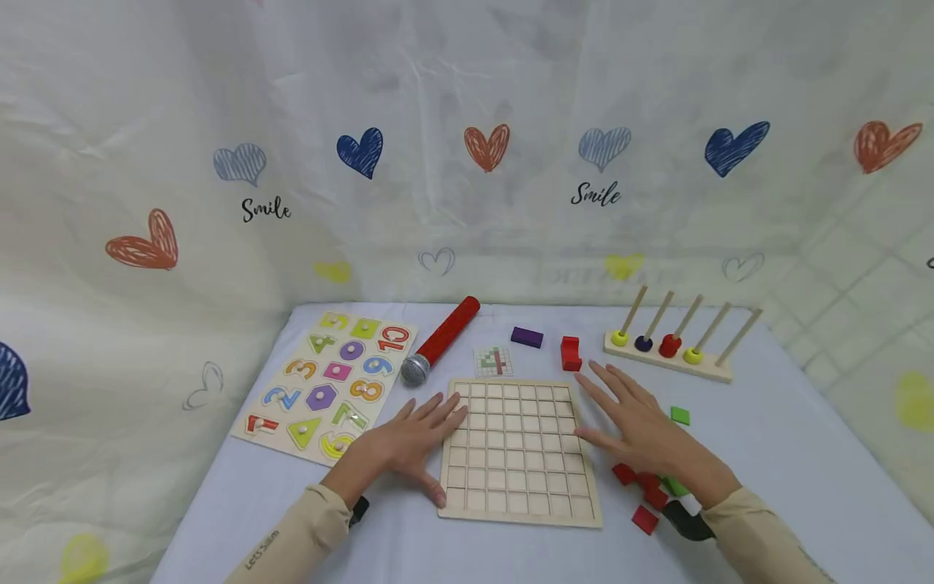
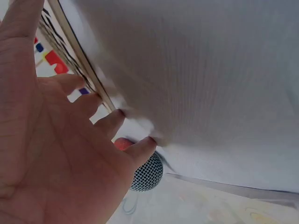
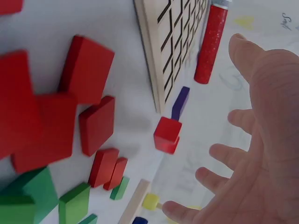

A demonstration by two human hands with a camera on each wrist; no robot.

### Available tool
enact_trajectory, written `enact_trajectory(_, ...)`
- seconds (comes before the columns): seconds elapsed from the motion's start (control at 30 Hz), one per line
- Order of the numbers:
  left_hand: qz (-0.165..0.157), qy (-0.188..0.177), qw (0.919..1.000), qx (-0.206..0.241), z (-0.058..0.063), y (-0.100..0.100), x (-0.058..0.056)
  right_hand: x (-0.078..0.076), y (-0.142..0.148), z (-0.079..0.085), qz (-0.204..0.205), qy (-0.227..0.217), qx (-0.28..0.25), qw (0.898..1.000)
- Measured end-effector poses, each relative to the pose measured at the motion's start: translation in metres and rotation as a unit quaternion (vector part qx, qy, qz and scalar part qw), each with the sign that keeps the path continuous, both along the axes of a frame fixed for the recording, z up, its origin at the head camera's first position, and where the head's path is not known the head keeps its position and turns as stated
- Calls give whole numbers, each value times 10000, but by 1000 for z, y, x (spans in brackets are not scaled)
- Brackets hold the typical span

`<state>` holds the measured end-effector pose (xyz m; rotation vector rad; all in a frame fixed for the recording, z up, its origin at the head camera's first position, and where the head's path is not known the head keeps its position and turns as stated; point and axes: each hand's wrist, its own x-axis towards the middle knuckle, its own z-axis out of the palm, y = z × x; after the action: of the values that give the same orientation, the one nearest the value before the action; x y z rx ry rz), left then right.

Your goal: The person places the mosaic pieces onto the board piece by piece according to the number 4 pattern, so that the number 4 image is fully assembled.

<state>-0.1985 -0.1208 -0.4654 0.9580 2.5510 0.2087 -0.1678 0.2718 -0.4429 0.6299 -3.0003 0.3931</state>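
Observation:
A wooden grid board with square cells lies flat in the middle of the white table. My left hand is at its left edge, fingers spread, thumb near the lower left corner. In the left wrist view the fingertips reach down by the board's side. Over the right edge my right hand is held with fingers spread, nothing in it. Below it lie several red square tiles and green tiles, partly hidden by the hand and wrist in the head view. A small patterned grid card lies behind the board.
A number-and-shape puzzle board lies on the left, with a red microphone beside it. Behind the grid board are a purple block and a red block. A wooden peg stand with coloured beads stands back right.

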Motion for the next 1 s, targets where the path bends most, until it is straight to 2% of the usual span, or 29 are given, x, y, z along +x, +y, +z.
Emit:
enact_trajectory(0.2,10,117,9997,-230,1,3,1,0,18,-2,-244,-128,88,9996)
enact_trajectory(0.37,143,147,9990,-393,-1,4,2,-1,31,-6,-376,-224,112,9990)
enact_trajectory(0.5,179,193,9991,-331,-4,3,2,0,44,-9,-396,-147,76,9991)
enact_trajectory(0.7,171,209,9992,-311,-7,2,2,1,62,-9,-430,-265,36,9987)
enact_trajectory(0.87,180,196,9993,-271,-9,2,3,-5,71,-3,-289,-156,100,9994)
enact_trajectory(1.0,182,222,9992,-267,-11,2,2,-19,74,-1,-29,-83,97,9999)
